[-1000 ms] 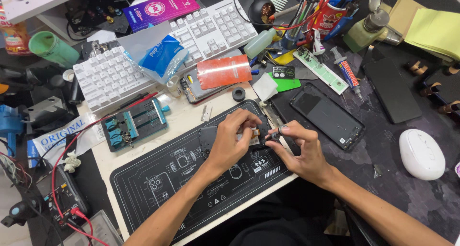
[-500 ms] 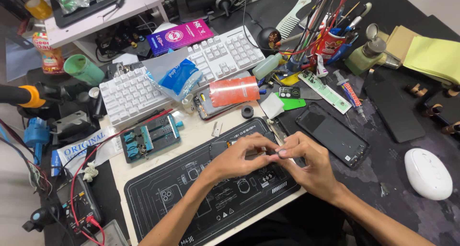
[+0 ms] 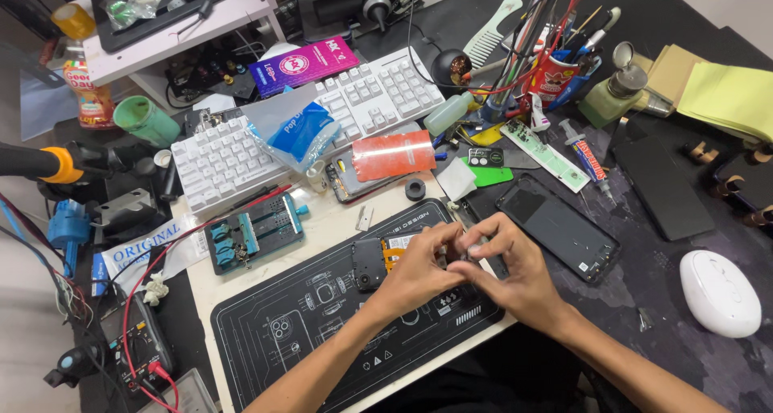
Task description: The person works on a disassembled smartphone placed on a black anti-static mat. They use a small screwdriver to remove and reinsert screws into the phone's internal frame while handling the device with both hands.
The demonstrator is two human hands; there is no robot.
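Near centre, on black repair mat [image 3: 322, 332]: left hand [image 3: 419, 272] and right hand [image 3: 515, 272] meet, fingers pinched together on a small part, mostly hidden; can't tell what exactly. Opened phone [image 3: 382, 260] lies just left of hands, touching left fingers. Dark phone panel [image 3: 560, 228] just right. Blue clamp jig [image 3: 254, 234] farther left. White keyboard [image 3: 306, 131] far side. White mouse [image 3: 719, 292] at right, well apart.

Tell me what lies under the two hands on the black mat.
Under the left hand and right hand lies an opened phone on the black mat. Both hands cover its right part.
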